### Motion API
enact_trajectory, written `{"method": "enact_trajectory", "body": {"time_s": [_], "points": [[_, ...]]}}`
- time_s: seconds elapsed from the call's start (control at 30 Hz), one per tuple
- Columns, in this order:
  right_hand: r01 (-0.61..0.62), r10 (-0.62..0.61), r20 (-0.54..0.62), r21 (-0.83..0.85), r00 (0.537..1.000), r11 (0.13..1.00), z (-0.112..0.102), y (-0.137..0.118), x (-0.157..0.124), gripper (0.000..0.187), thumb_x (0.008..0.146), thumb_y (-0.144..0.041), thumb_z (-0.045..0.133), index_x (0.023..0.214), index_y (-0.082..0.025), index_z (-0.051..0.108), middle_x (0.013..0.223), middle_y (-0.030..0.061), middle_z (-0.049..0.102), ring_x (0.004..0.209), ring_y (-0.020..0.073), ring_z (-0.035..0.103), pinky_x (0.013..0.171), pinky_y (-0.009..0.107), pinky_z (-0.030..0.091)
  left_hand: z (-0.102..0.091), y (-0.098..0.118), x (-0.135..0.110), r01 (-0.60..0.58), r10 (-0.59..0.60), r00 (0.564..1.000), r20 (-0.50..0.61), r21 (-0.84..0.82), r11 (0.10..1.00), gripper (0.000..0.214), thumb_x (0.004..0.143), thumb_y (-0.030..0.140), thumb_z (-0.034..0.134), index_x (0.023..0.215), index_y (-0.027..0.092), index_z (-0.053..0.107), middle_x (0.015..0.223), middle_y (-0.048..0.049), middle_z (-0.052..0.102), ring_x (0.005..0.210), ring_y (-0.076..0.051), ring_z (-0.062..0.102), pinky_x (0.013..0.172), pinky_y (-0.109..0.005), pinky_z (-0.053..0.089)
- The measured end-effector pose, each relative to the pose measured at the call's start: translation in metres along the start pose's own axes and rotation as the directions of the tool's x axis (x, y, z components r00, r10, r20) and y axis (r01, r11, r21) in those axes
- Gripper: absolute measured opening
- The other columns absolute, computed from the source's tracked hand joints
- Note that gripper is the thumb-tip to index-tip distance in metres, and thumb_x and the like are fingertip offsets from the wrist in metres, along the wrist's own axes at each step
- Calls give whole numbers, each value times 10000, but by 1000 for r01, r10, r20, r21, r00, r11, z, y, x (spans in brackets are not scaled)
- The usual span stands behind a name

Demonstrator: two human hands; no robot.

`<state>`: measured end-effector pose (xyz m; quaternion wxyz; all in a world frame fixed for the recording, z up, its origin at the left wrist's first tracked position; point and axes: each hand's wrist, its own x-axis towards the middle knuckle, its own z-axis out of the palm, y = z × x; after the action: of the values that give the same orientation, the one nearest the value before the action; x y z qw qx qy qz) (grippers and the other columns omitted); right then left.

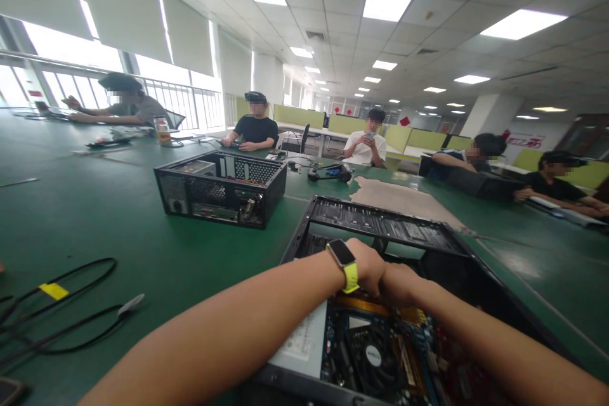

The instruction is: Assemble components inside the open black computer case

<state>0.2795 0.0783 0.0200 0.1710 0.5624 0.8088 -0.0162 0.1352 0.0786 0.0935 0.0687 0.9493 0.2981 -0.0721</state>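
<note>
Both hands meet inside an open black computer case point(469, 254) on the green table. My left hand point(370, 264), with a smartwatch point(343, 256) on a yellow-green strap at the wrist, is curled with its fingers pointing down. Against it is my right hand point(398, 281), also curled. Whatever the fingers grip is hidden behind the hands. Just below them lies the motherboard with gold-coloured memory modules point(364, 304) and a black CPU fan point(373, 355) with a round silver label. A silver power supply box point(304, 336) sits at the case's left, partly under my left forearm.
A second open computer case point(219, 193) stands to the left beyond mine. Black cables point(61, 317) lie on the near left of the table point(128, 228). Farther off are a black handheld device point(330, 172), a jar point(162, 130), and several people seated around the table.
</note>
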Motion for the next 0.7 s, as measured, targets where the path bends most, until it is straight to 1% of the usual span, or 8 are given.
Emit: {"method": "enact_trajectory", "body": {"time_s": [0.07, 0.13, 0.2, 0.3, 0.4, 0.5, 0.57, 0.7], "points": [[18, -18, -3, 12, 1000, 1000, -2, 3, 0, 463, 654, -279, 667, 1112, -214, 666, 1104, 127, 662, 973, 315, 632, 731, 334, 489, -21, -5, -46, -178, 159, 979, -126, -155, 972, 372, 821, 446, 603, 1088, 197, 678, 1043, -92, 707, 923, -246, 658, 827, -371, 528], [20, -20, 2, 28, 1000, 999, -3, 8, 0, 383, 649, -302, 658, 1022, -224, 700, 1016, 98, 684, 885, 286, 648, 658, 302, 473, -23, -16, -103, -362, 232, 902, -365, -346, 865, 379, 891, 425, 522, 1207, 231, 601, 1117, -50, 680, 994, -184, 633, 913, -316, 488], [16, -17, 10, 48, 1000, 999, -3, 13, 2, 245, 668, -301, 621, 873, -222, 728, 847, 67, 692, 750, 239, 645, 587, 273, 431, -5, -32, -160, -371, 150, 854, -499, -379, 848, 506, 800, 461, 642, 1264, 279, 556, 1271, -53, 598, 1185, -248, 532, 1051, -417, 389], [51, -52, 3, 85, 999, 995, -5, 17, 4, 206, 725, -319, 578, 818, -224, 735, 749, 44, 672, 678, 196, 612, 560, 258, 378, 49, -54, -212, -253, 56, 882, -468, -371, 893, 882, 604, 524, 784, 1385, 376, 403, 1513, -67, 332, 1369, -390, 291, 1078, -579, 301], [82, -82, -3, 128, 997, 988, -12, 17, 2, 279, 807, -386, 527, 789, -202, 737, 676, 38, 647, 612, 166, 569, 534, 255, 334, 103, -67, -213, -207, -44, 854, -518, -416, 886, 990, 618, 462, 787, 1444, 363, 249, 1570, -113, 141, 1378, -417, 258, 1046, -569, 358], [117, -117, -9, 177, 993, 977, -29, 13, -13, 320, 848, -414, 496, 819, -199, 731, 675, 22, 642, 587, 143, 538, 521, 245, 316, 131, -71, -187, -249, -94, 737, -670, -398, 883, 734, 785, 291, 644, 1386, 392, 235, 1544, -92, 171, 1383, -356, 271, 1082, -544, 328], [172, -171, -25, 227, 985, 959, -46, 7, -31, 324, 858, -431, 497, 869, -201, 724, 717, 19, 656, 602, 141, 541, 534, 239, 329, 134, -71, -170, -275, -83, 690, -719, -367, 888, 654, 827, 219, 560, 1360, 401, 229, 1522, -78, 191, 1387, -325, 261, 1105, -545, 291], [250, -226, -113, 313, 968, 916, -82, -13, -76, 312, 883, -435, 491, 955, -229, 714, 847, 30, 687, 717, 163, 593, 637, 250, 389, 119, -58, -135, -391, 71, 743, -666, -345, 853, 984, 666, 368, 714, 1430, 292, 99, 1537, -158, 65, 1413, -408, 121, 1106, -604, 238]]}}
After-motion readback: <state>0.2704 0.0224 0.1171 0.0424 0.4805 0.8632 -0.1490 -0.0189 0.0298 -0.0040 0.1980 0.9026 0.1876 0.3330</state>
